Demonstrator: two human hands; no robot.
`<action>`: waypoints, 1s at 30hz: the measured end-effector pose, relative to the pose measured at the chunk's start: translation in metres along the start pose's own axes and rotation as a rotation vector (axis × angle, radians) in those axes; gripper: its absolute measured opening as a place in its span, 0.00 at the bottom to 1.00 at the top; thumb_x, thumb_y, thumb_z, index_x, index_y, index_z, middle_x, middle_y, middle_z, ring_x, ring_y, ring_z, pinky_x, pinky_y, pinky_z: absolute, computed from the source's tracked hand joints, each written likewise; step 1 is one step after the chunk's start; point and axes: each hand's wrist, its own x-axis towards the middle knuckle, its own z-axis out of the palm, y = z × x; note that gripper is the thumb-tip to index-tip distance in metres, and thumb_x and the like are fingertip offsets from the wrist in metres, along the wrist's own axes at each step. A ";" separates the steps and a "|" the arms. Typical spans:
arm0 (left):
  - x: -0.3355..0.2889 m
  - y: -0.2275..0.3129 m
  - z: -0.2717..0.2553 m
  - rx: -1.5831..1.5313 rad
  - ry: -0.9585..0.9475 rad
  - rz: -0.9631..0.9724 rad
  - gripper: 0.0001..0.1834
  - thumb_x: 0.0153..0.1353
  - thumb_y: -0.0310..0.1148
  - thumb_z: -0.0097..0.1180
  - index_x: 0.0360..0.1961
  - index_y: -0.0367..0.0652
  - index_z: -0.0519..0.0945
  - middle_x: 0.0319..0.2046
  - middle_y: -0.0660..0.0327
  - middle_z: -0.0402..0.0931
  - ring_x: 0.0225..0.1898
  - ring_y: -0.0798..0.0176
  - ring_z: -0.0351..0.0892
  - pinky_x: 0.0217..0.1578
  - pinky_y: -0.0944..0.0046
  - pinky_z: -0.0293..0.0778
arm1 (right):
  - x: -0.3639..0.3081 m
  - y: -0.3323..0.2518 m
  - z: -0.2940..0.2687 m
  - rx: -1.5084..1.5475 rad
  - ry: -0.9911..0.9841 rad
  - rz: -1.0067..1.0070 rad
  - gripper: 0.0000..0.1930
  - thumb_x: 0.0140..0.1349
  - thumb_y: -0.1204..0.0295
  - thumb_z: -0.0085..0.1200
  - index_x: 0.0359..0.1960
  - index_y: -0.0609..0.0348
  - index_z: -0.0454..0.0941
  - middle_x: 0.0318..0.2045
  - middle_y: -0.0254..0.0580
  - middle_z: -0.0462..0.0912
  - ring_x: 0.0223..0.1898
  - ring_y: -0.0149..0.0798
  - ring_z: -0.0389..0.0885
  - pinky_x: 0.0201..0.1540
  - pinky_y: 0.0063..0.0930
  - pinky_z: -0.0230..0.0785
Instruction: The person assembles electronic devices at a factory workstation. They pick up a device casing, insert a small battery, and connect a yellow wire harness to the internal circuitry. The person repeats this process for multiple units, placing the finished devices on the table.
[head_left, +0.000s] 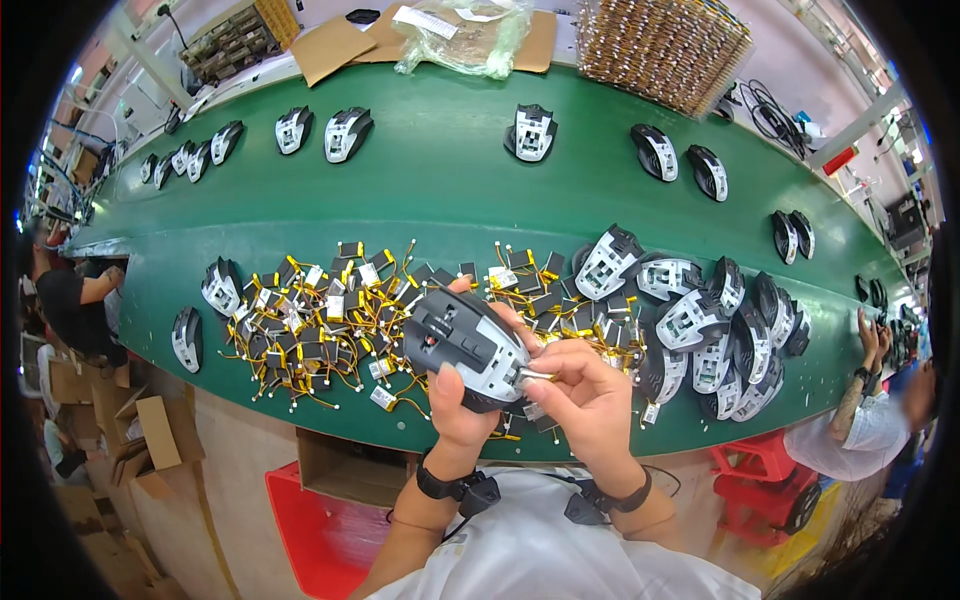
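Observation:
My left hand (pixel 462 412) grips a black and silver computer mouse (pixel 466 345) without its full top cover, thumb on the near side and fingers around the far side. At the mouse's right end, my right hand (pixel 588 398) pinches a small silvery piece (pixel 536 375) against an opening in the silver frame; its kind is too small to make out. Beneath and around both hands, small black battery packs (pixel 313 350) with yellow ends and thin wires lie in a loose heap. Right of the hands stands a pile of similar open mice (pixel 692 320).
More mice (pixel 530 134) sit spaced along the green belt (pixel 430 160) beyond the bench. Two mice (pixel 187 338) lie left of the batteries. At the back are a stack of brown trays (pixel 660 50) and cardboard (pixel 335 50). A red bin (pixel 310 530) stands below; a co-worker (pixel 860 420) sits right.

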 end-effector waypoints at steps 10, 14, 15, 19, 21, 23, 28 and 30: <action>-0.005 0.004 -0.002 -0.042 -0.056 0.042 0.56 0.49 0.64 0.64 0.69 0.46 0.50 0.45 0.49 0.72 0.43 0.50 0.79 0.44 0.52 0.79 | -0.003 -0.006 -0.010 0.201 -0.023 0.301 0.10 0.66 0.75 0.57 0.45 0.68 0.79 0.42 0.43 0.80 0.42 0.32 0.82 0.44 0.25 0.79; -0.009 0.004 -0.001 -0.055 -0.045 0.069 0.60 0.46 0.64 0.69 0.69 0.47 0.49 0.46 0.49 0.73 0.44 0.50 0.79 0.45 0.51 0.79 | -0.010 0.003 -0.005 0.376 0.065 0.366 0.10 0.66 0.75 0.58 0.45 0.67 0.78 0.38 0.41 0.83 0.35 0.31 0.83 0.42 0.25 0.79; -0.009 0.005 -0.001 -0.069 -0.046 0.070 0.60 0.46 0.65 0.69 0.69 0.47 0.49 0.46 0.49 0.73 0.44 0.50 0.79 0.45 0.51 0.79 | -0.010 0.005 -0.005 0.449 0.063 0.385 0.10 0.66 0.74 0.58 0.45 0.67 0.78 0.38 0.41 0.83 0.35 0.31 0.83 0.41 0.24 0.79; -0.014 -0.001 0.000 0.142 -0.040 0.169 0.57 0.49 0.70 0.62 0.70 0.48 0.50 0.46 0.50 0.72 0.42 0.49 0.80 0.43 0.52 0.79 | -0.012 0.008 -0.003 0.426 0.107 0.302 0.09 0.65 0.75 0.58 0.44 0.66 0.79 0.37 0.40 0.83 0.33 0.29 0.82 0.38 0.23 0.78; -0.015 0.001 0.008 0.175 -0.015 0.203 0.58 0.48 0.71 0.61 0.69 0.48 0.50 0.46 0.50 0.73 0.42 0.49 0.80 0.43 0.51 0.79 | -0.016 0.007 0.003 0.344 0.136 0.232 0.08 0.65 0.75 0.58 0.43 0.66 0.79 0.36 0.39 0.82 0.32 0.28 0.82 0.37 0.22 0.77; -0.018 0.000 0.012 0.193 0.014 0.238 0.59 0.48 0.71 0.62 0.69 0.48 0.50 0.46 0.49 0.73 0.42 0.49 0.80 0.43 0.50 0.79 | -0.019 0.006 0.008 0.349 0.139 0.212 0.08 0.65 0.76 0.58 0.43 0.66 0.79 0.36 0.38 0.82 0.32 0.27 0.81 0.37 0.22 0.77; -0.014 -0.001 0.006 0.116 0.000 0.120 0.55 0.54 0.71 0.52 0.70 0.45 0.47 0.46 0.49 0.73 0.42 0.50 0.80 0.45 0.51 0.76 | -0.013 0.006 0.010 0.051 0.115 -0.037 0.09 0.61 0.78 0.62 0.43 0.65 0.83 0.34 0.38 0.82 0.32 0.28 0.80 0.38 0.20 0.74; -0.006 0.000 -0.002 -0.094 -0.002 -0.009 0.49 0.57 0.66 0.47 0.69 0.43 0.51 0.45 0.48 0.74 0.42 0.50 0.80 0.44 0.52 0.77 | -0.017 0.010 0.006 -0.221 0.077 -0.181 0.12 0.58 0.80 0.64 0.45 0.63 0.84 0.34 0.39 0.83 0.33 0.28 0.79 0.37 0.21 0.74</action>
